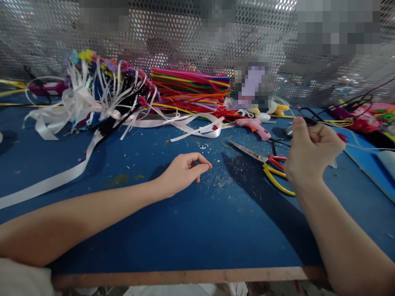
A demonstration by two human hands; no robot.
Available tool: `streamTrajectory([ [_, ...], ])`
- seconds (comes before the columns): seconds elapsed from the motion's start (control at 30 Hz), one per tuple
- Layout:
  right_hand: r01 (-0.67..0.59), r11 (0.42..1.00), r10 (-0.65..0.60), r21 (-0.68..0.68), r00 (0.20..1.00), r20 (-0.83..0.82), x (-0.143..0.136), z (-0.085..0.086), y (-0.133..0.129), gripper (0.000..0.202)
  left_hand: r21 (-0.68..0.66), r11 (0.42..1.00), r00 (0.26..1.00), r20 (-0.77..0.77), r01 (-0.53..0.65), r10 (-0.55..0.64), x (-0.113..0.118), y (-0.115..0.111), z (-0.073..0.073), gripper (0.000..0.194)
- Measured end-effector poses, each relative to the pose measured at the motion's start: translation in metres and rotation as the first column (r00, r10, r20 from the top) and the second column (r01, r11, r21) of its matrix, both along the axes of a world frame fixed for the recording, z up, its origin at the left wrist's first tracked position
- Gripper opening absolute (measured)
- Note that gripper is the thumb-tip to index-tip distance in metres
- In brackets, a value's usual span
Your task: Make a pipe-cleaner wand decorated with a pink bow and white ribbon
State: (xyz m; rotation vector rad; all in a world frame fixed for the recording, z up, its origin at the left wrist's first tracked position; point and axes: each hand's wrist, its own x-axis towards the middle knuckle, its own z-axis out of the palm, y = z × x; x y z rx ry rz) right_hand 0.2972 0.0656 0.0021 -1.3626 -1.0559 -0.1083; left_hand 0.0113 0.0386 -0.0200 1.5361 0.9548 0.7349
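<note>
My left hand (188,172) is just above the middle of the blue table (197,230), thumb and forefinger pinched on something too small to make out. Small white beads (204,146) lie just beyond it, and thin clippings are scattered by its fingertips. Raised at the right, my right hand (313,148) is closed with its thumb up; whatever it holds, if anything, is hidden. Scissors (251,153) with red and yellow handles lie between the hands, their handle ends partly behind my right hand. A pink glue gun (253,127) rests behind them.
White ribbons (83,96) and colourful flowers are heaped at the back left, with one ribbon trailing forward. Bundled pipe cleaners (191,88) lie at the back centre against a perforated metal screen (185,41). Cables and a blue board (367,160) are at the right.
</note>
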Motion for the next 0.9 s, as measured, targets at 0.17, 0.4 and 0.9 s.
streamTrajectory([
  [0.17,0.085,0.983,-0.121,0.164,0.968,0.221,0.008,0.004,-0.002,0.056,0.134,0.991,1.000,0.012,-0.022,0.020,0.000,0.002,-0.004,0.017],
  [0.4,0.265,0.950,-0.306,0.164,0.703,0.642,0.033,0.013,-0.003,0.054,0.118,0.993,0.999,0.026,-0.022,0.019,-0.001,0.001,-0.001,0.018],
  [0.9,0.279,0.954,-0.142,-0.108,0.738,0.659,0.025,0.001,-0.001,0.041,0.169,0.986,1.000,0.019,-0.011,0.008,-0.002,-0.003,0.000,0.015],
])
